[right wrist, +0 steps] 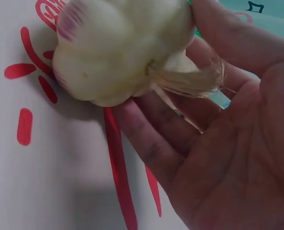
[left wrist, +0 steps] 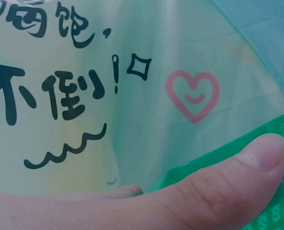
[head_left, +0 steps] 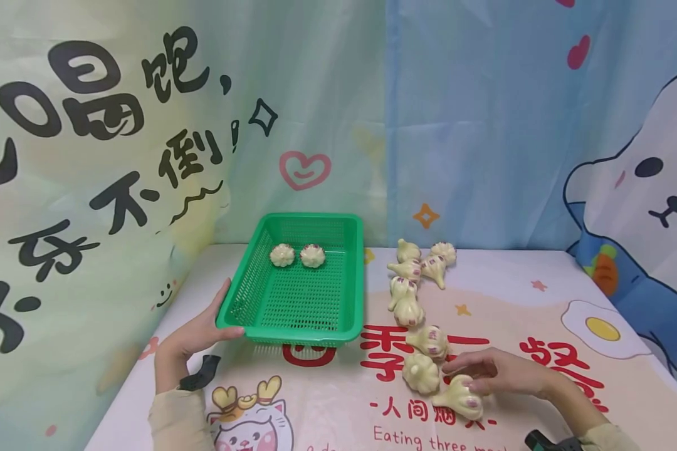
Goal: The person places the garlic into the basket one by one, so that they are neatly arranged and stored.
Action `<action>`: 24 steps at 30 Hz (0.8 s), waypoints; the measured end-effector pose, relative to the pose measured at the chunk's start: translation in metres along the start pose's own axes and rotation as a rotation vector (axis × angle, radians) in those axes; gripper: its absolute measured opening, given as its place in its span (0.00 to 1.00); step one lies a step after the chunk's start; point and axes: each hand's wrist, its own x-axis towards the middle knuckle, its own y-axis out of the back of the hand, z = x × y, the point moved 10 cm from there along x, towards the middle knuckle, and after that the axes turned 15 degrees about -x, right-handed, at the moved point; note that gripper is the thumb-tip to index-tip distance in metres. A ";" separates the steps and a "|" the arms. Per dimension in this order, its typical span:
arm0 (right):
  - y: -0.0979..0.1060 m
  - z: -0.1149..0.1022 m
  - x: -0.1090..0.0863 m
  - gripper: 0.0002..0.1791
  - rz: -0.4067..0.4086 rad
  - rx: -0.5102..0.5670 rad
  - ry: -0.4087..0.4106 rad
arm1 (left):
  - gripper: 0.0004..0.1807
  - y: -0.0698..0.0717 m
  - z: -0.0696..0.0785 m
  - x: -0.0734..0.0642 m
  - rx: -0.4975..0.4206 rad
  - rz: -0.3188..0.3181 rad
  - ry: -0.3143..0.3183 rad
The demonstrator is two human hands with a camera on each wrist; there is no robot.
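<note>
My left hand (head_left: 203, 322) grips the near left corner of a green plastic basket (head_left: 350, 336), its thumb (left wrist: 261, 155) over the rim in the left wrist view. Inside the basket, towards its far side, sit two garlic bulbs (head_left: 282, 255) side by side. At the near end of a row of garlic, my right hand (head_left: 499, 371) holds a garlic bulb (head_left: 464, 398) between thumb and fingers. In the right wrist view this pale bulb (right wrist: 118, 48) shows purple streaks and a tuft of dry roots turned towards the palm. Beside it lies another garlic bulb (head_left: 421, 374).
Several more garlic bulbs (head_left: 407, 308) run in an uneven line back along the basket's right side. A printed tablecloth (head_left: 327, 401) covers the table. Behind it hangs a printed curtain (head_left: 457, 125).
</note>
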 end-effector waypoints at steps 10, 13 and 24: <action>-0.001 0.000 -0.006 0.23 -0.026 -0.036 -0.021 | 0.63 0.001 -0.002 0.001 0.015 0.009 0.009; 0.000 0.002 -0.009 0.23 -0.022 -0.042 -0.060 | 0.63 0.002 0.000 0.000 0.015 0.012 0.004; -0.008 0.016 -0.024 0.27 -0.068 0.074 -0.130 | 0.63 0.000 0.002 -0.001 -0.009 0.014 -0.002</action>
